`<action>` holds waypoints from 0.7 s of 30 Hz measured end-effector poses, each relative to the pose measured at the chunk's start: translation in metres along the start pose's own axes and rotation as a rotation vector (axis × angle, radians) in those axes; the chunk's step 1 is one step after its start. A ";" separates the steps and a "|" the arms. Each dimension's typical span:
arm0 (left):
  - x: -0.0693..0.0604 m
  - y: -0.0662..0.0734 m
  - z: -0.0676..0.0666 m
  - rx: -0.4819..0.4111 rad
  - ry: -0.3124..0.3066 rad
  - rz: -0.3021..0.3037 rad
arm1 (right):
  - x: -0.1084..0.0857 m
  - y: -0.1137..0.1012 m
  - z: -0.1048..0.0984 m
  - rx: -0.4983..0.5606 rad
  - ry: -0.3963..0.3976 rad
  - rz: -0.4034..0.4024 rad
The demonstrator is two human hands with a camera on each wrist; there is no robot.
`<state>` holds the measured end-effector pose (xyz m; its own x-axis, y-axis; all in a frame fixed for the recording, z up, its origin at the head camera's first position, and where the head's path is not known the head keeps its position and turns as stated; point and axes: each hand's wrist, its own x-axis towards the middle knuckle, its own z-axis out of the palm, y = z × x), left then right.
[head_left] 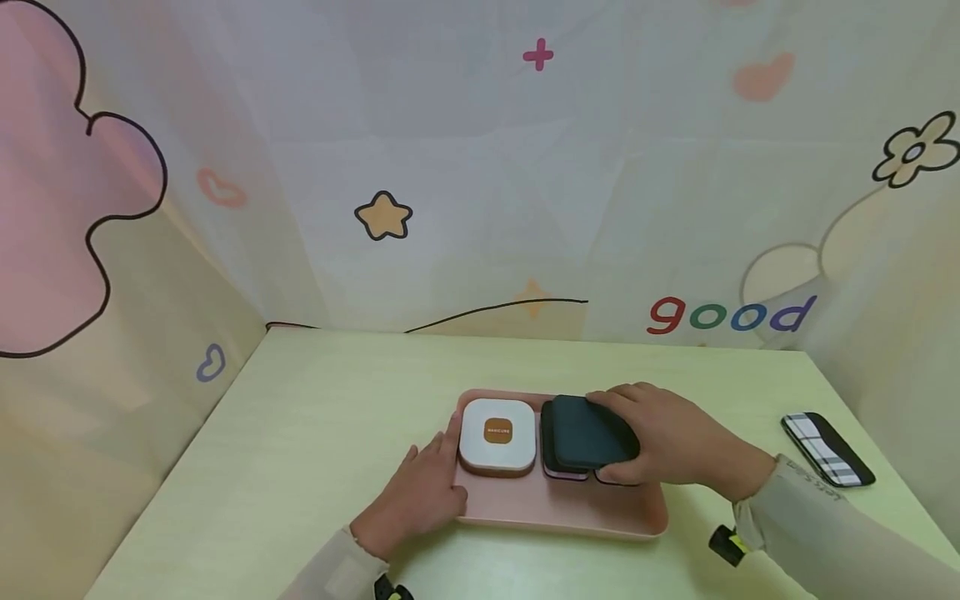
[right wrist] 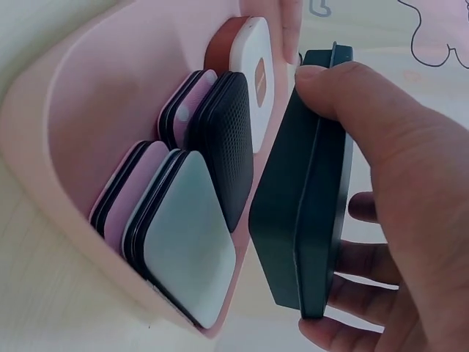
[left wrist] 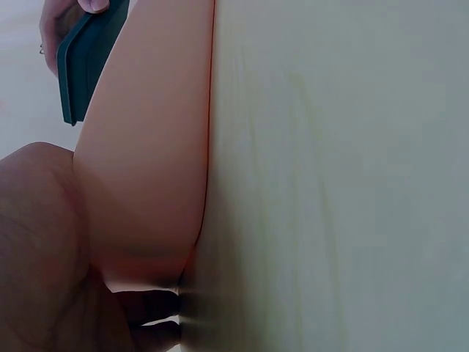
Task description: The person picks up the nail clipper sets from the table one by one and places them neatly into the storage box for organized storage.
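Observation:
My right hand grips a dark green rectangular box by its edges. In the right wrist view the box hangs tilted above the pink tray, apart from the stacks inside. My left hand rests against the tray's left side, its fingers spread along the outside and the thumb by the front left corner. Inside the tray sits a white-lidded square box with a brown label. Beside it stand two stacks of flat rounded-square cases, one topped by a black textured case, the other by a pale green case.
On the table's right side lies a phone-shaped object with a plaid and black face, beyond my right forearm. A printed cloth closes off the back and both sides of the pale table.

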<state>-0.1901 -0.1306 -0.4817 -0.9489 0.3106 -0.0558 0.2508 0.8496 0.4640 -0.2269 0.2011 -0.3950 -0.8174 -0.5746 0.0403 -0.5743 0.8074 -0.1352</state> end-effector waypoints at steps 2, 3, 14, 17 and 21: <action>0.000 -0.001 0.001 0.002 0.000 0.003 | 0.003 -0.002 0.001 0.000 -0.006 0.001; 0.000 -0.001 0.000 -0.001 0.001 0.005 | 0.005 -0.003 0.001 0.001 -0.007 0.000; -0.001 0.001 -0.001 0.002 0.001 0.005 | 0.020 -0.006 0.012 -0.008 -0.031 -0.021; -0.001 0.001 -0.001 -0.006 0.001 0.002 | 0.024 -0.009 0.014 -0.009 -0.045 -0.032; 0.000 0.000 -0.001 -0.009 -0.002 0.004 | 0.031 -0.015 0.015 -0.012 -0.062 -0.040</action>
<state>-0.1906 -0.1309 -0.4805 -0.9475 0.3148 -0.0551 0.2531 0.8444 0.4722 -0.2424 0.1691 -0.4063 -0.7899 -0.6131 -0.0159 -0.6070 0.7852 -0.1230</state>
